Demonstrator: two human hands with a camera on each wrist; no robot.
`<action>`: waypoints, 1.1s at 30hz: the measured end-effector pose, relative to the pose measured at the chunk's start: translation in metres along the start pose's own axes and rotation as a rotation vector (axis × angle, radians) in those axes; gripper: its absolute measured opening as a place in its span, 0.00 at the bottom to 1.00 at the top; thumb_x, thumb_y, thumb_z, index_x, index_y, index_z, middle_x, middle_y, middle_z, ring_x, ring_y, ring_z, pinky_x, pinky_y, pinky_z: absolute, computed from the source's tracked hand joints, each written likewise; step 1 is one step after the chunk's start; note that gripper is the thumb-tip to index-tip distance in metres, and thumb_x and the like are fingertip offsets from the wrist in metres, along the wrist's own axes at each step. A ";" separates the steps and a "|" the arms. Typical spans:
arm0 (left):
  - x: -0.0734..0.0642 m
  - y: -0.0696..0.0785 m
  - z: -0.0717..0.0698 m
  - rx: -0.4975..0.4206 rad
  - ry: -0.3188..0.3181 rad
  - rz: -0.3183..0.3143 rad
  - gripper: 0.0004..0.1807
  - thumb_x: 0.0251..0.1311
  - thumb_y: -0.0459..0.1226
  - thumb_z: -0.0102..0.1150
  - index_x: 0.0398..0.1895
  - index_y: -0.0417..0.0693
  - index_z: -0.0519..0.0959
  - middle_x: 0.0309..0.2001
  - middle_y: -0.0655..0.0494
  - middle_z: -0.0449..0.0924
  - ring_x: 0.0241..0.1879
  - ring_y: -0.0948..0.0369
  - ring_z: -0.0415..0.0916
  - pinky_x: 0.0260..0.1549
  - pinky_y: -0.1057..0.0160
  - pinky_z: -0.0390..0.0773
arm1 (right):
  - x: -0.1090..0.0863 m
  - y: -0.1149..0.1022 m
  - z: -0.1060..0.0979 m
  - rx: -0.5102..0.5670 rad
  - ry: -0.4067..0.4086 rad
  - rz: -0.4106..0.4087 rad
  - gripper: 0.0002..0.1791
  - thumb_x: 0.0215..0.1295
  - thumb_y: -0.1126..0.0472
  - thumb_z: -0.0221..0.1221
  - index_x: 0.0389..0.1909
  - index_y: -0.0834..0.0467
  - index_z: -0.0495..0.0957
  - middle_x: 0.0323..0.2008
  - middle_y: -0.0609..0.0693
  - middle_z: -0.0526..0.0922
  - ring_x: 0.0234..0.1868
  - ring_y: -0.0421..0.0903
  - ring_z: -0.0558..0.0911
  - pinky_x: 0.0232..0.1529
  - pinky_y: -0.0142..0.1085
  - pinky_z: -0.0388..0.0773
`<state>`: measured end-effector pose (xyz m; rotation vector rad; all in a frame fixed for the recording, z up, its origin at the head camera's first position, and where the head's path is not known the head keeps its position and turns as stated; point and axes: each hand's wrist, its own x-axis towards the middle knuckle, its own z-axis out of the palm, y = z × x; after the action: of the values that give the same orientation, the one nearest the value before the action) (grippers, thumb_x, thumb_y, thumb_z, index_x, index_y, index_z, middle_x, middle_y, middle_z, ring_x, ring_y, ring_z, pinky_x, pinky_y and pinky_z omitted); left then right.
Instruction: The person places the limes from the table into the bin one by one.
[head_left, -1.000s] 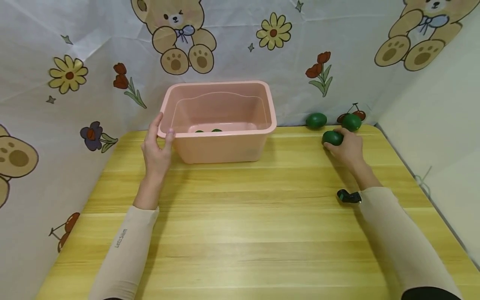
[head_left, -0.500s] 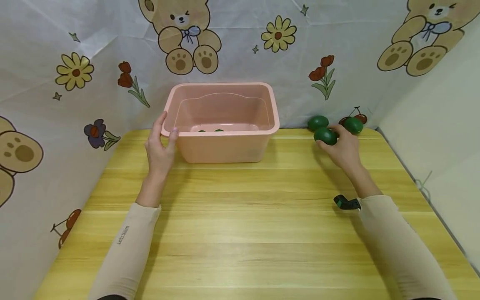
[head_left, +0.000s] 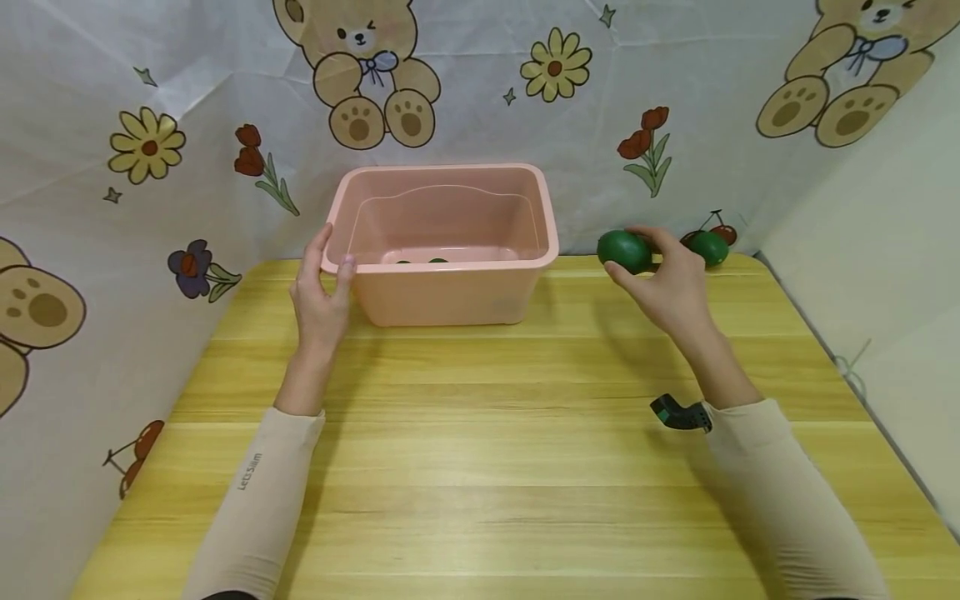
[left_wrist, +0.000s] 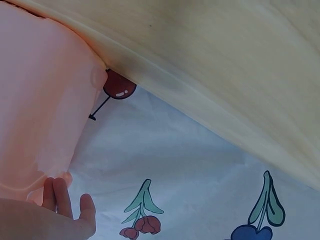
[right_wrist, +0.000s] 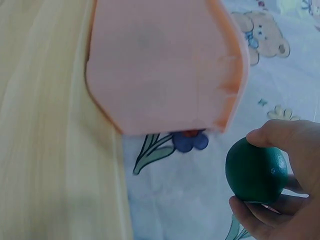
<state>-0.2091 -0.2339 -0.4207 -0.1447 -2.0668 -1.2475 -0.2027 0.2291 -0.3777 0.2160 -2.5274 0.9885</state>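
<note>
My right hand (head_left: pixel 667 279) holds a smooth dark-green lime (right_wrist: pixel 256 171) between thumb and fingers, above the table near the back edge. Another green lime (head_left: pixel 708 247) rests on the table just right of that hand. A further lime behind the held one is almost entirely hidden by it and the hand. My left hand (head_left: pixel 321 302) holds the left front corner of a pink plastic bin (head_left: pixel 442 296), thumb at the front rim and fingers along the side. Inside the bin, the tops of two green limes (head_left: pixel 438 260) peek over the front rim.
The wooden table (head_left: pixel 480 450) spreads in front of the bin. A white cloth (head_left: pixel 465 92) printed with bears and flowers hangs behind and along the left side. A pale wall (head_left: pixel 885 283) borders the right.
My right hand has lifted the lime off the table and carried it left, in front of the back lime. The left hand has stayed at the bin's corner.
</note>
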 end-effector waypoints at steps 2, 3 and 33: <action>0.000 0.000 0.001 -0.005 0.002 0.001 0.32 0.71 0.49 0.59 0.76 0.51 0.72 0.73 0.56 0.76 0.72 0.55 0.73 0.72 0.50 0.72 | 0.001 -0.009 -0.001 0.009 0.006 -0.012 0.32 0.67 0.51 0.70 0.70 0.54 0.77 0.59 0.59 0.84 0.54 0.57 0.82 0.46 0.42 0.76; -0.001 0.000 0.001 -0.006 0.004 0.001 0.32 0.71 0.49 0.59 0.76 0.51 0.72 0.73 0.56 0.76 0.71 0.55 0.74 0.71 0.50 0.72 | 0.001 -0.014 -0.001 0.015 0.009 -0.019 0.32 0.67 0.50 0.70 0.70 0.53 0.77 0.59 0.59 0.84 0.53 0.57 0.82 0.46 0.43 0.75; 0.000 -0.004 0.005 -0.020 0.048 0.001 0.34 0.68 0.52 0.58 0.75 0.51 0.74 0.71 0.55 0.77 0.70 0.56 0.75 0.71 0.52 0.72 | 0.029 -0.099 0.040 0.131 -0.141 -0.311 0.32 0.64 0.55 0.73 0.67 0.57 0.77 0.60 0.55 0.85 0.50 0.50 0.81 0.44 0.44 0.76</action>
<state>-0.2132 -0.2318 -0.4252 -0.1239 -2.0139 -1.2599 -0.2133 0.1291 -0.3307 0.7174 -2.4503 1.0413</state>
